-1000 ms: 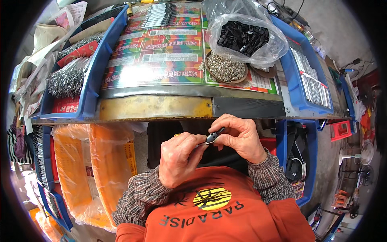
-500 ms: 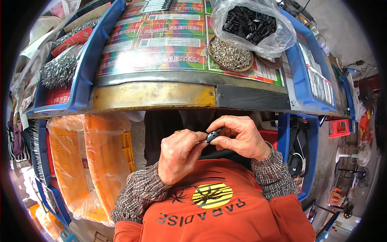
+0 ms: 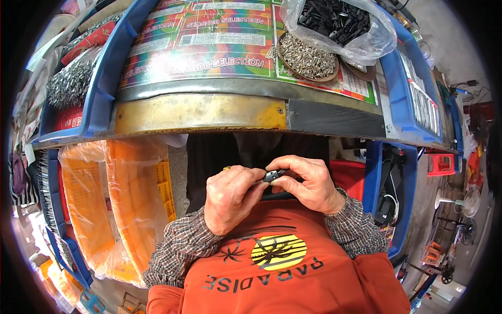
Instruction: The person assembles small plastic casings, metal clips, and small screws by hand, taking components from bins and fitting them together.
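A small black plastic part with small holes in its face is held between both hands, above my lap and in front of the bench edge. My left hand pinches its left end with thumb and fingers closed. From the other side, my right hand grips it between thumb and forefinger. A dark tip juts out toward the right palm. The fingers cover both ends, so its full shape is hidden.
On the bench are a round dish of small metal pins and a clear bag of black plastic pieces. Blue trays of metal parts flank it. Below left stands a plastic-lined orange crate; a blue bin is at right.
The black part has tilted toward level between my fingers, and both hands still hold it. The bench has shifted slightly upward in view.
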A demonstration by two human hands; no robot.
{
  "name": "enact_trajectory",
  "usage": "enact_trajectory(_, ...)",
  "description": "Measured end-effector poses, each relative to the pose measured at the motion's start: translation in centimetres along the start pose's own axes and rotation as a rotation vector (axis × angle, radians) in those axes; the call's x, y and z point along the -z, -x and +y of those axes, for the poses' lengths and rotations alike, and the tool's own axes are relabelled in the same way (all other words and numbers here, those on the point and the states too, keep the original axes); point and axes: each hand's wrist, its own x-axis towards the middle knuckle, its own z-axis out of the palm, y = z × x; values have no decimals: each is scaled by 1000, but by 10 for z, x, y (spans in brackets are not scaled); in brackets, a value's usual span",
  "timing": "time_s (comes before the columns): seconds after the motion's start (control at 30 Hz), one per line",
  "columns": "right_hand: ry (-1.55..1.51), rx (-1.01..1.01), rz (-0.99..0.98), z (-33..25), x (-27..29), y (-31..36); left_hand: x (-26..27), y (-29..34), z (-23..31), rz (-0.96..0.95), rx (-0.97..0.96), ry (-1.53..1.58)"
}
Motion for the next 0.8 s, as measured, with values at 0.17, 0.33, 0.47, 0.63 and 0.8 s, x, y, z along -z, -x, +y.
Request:
enact_trajectory(0.17, 54, 21, -8, -2, 1, 2, -2, 4, -1, 23, -14, -3)
enact_trajectory(0.33, 95, 44, -9, 3, 0, 7, -6, 9, 1, 28, -3, -15)
enact_trajectory(0.47, 82, 34, -3, 4, -1, 9, -8, 10, 4, 30, 6, -50)
enact_trajectory(0.63, 17, -4, 16, 6, -2, 12, -10, 10, 2, 40, -27, -41)
enact_trajectory(0.8, 9, -14, 10, 8, -3, 12, -10, 11, 0, 25, -31, -47)
